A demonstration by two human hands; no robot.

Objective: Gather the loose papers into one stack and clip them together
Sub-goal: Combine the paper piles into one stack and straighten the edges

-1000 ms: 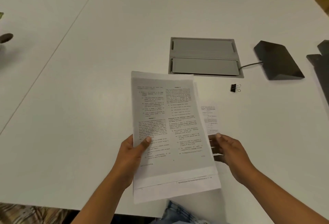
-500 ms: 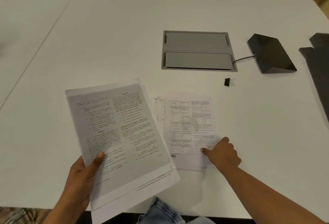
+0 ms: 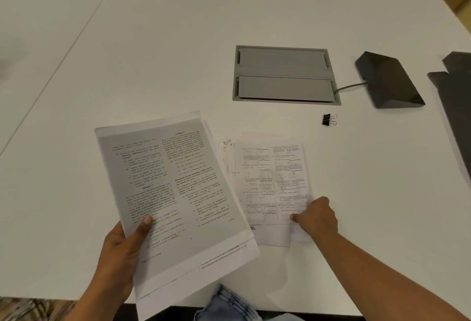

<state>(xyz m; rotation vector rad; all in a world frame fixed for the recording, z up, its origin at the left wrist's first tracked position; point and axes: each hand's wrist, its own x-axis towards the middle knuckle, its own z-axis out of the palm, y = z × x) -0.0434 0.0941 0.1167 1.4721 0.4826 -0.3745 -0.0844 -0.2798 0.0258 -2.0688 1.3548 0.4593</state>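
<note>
My left hand (image 3: 122, 252) grips a bundle of printed sheets (image 3: 173, 193) by its lower left corner, held tilted above the near table edge. To its right, more printed papers (image 3: 270, 183) lie flat on the white table (image 3: 178, 40). My right hand (image 3: 316, 218) rests on their lower right corner with the fingers curled and pinching the paper edge. A small black binder clip (image 3: 327, 119) lies on the table beyond those papers, apart from both hands.
A grey recessed cable box (image 3: 284, 74) sits in the table behind the papers. A black wedge-shaped device (image 3: 387, 81) with a cable stands to its right. A dark flat object (image 3: 456, 96) lies at the far right edge. A seam runs down the table's left side.
My left hand swung the held sheets to the left, uncovering the papers lying on the table. My right hand came down onto the lower right corner of those papers.
</note>
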